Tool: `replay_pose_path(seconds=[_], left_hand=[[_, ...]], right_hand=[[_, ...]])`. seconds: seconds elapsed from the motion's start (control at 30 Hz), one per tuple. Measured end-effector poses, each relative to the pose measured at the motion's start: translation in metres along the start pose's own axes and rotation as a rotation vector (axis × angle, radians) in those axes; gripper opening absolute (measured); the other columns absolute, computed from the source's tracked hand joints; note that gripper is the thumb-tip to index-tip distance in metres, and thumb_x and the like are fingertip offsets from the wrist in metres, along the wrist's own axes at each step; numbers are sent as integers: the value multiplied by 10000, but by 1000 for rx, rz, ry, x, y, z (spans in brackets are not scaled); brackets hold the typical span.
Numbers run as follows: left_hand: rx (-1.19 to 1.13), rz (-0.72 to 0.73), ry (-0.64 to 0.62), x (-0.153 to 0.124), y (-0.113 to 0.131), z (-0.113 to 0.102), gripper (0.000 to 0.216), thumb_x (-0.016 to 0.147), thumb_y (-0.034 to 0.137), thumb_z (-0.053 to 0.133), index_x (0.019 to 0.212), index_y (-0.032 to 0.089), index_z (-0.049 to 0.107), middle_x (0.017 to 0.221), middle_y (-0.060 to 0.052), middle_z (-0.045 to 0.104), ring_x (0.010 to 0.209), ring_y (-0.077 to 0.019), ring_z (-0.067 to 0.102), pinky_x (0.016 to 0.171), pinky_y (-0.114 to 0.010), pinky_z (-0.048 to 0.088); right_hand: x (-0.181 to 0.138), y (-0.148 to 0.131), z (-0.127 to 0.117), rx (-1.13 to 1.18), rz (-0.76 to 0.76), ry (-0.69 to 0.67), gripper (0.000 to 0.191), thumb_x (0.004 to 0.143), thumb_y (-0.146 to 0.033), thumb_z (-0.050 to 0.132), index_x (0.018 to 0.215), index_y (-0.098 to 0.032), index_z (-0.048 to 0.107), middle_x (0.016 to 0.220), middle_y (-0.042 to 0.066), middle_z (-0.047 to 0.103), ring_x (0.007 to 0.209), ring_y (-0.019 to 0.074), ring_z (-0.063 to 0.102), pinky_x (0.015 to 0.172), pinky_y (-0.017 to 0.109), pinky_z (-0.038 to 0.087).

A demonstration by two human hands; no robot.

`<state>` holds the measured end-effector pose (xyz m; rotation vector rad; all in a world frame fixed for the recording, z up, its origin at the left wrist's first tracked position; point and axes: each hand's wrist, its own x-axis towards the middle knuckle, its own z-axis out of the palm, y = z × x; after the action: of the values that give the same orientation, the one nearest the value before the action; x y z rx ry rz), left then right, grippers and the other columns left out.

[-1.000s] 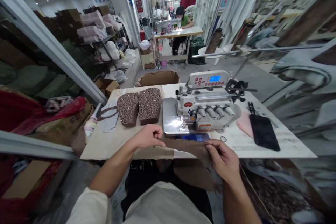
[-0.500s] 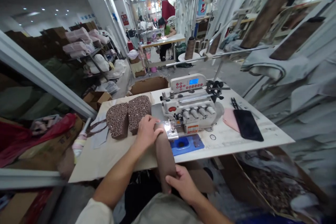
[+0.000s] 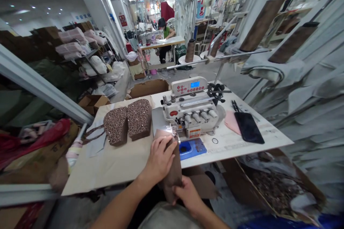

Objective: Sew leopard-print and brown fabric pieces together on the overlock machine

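Observation:
A brown fabric strip point(image 3: 176, 166) runs from the lit presser foot of a white overlock sewing machine point(image 3: 192, 109) down over the table's front edge. My left hand point(image 3: 161, 155) lies flat on top of it just before the needle area, fingers extended. At the lower end, my right hand point(image 3: 186, 193) pinches the strip between thumb and fingers, below table height. Left of the machine rest two leopard-print padded pieces point(image 3: 139, 118) with brown sides, side by side. The fabric under my left palm is hidden.
A black phone point(image 3: 248, 127), a pink cloth point(image 3: 232, 121) and thread snips point(image 3: 235, 106) lie at the table's right. Brown thread cones point(image 3: 263, 23) stand behind. Below right is a box of scraps point(image 3: 274, 189). A person point(image 3: 166, 32) sits at a far table.
My left hand has slid back toward me and flattened on the strip. More brown fabric now shows at the presser foot. My right hand keeps its pinch on the lower end.

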<state>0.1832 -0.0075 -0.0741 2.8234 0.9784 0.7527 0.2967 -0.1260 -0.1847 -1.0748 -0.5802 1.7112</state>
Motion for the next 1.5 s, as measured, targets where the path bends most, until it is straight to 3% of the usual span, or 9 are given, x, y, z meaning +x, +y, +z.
replay_pose_path(seconds=[0.2, 0.43, 0.67, 0.9, 1.17, 1.3, 1.5], left_hand=[[1, 5, -8, 11, -9, -5, 420, 952, 168, 564, 1368, 209, 603, 1469, -150, 548, 1330, -337, 458, 1093, -559, 436], [25, 47, -52, 26, -11, -20, 374, 934, 77, 508, 1230, 229, 678, 1183, -117, 685, 1089, -275, 565, 927, -474, 424], [13, 131, -123, 33, -20, -27, 264, 911, 92, 540, 1093, 192, 703, 1058, -88, 714, 978, -241, 617, 837, -408, 394], [-38, 235, -26, 36, -38, -20, 253, 981, 139, 484, 1068, 167, 720, 963, -86, 707, 883, -212, 624, 767, -353, 413], [14, 239, -4, 33, -44, -15, 290, 995, 164, 465, 1109, 187, 731, 928, -87, 671, 860, -195, 592, 711, -323, 403], [27, 260, -2, 38, -41, -13, 268, 1003, 190, 482, 1080, 182, 739, 893, -85, 667, 842, -202, 591, 710, -336, 396], [34, 281, -29, 48, -32, -14, 281, 1019, 197, 464, 1081, 172, 737, 913, -93, 686, 824, -203, 595, 705, -335, 387]], right_hand=[[3, -25, -7, 2, -11, -83, 228, 643, -331, 798, 734, -173, 662, 600, -41, 620, 455, 104, 502, 425, 239, 469], [29, -70, 0, -29, -138, -129, 223, 664, -317, 804, 762, -163, 675, 568, -31, 645, 426, 112, 541, 437, 237, 479], [57, -101, 11, -118, -359, -16, 169, 694, -330, 793, 717, -188, 703, 591, -33, 651, 497, 132, 552, 494, 270, 531], [66, -92, 14, -188, -570, 138, 278, 750, -438, 791, 663, -188, 709, 590, 11, 669, 545, 172, 585, 547, 301, 534], [65, -91, 11, -237, -611, 130, 346, 792, -514, 777, 678, -195, 701, 610, 8, 660, 563, 158, 553, 578, 286, 496], [69, -83, 7, -217, -642, 217, 342, 779, -507, 798, 683, -195, 695, 612, -8, 621, 567, 144, 512, 551, 270, 460], [78, -65, 3, -63, -692, 338, 322, 802, -499, 808, 771, -190, 720, 670, 9, 703, 602, 155, 601, 612, 288, 514]])
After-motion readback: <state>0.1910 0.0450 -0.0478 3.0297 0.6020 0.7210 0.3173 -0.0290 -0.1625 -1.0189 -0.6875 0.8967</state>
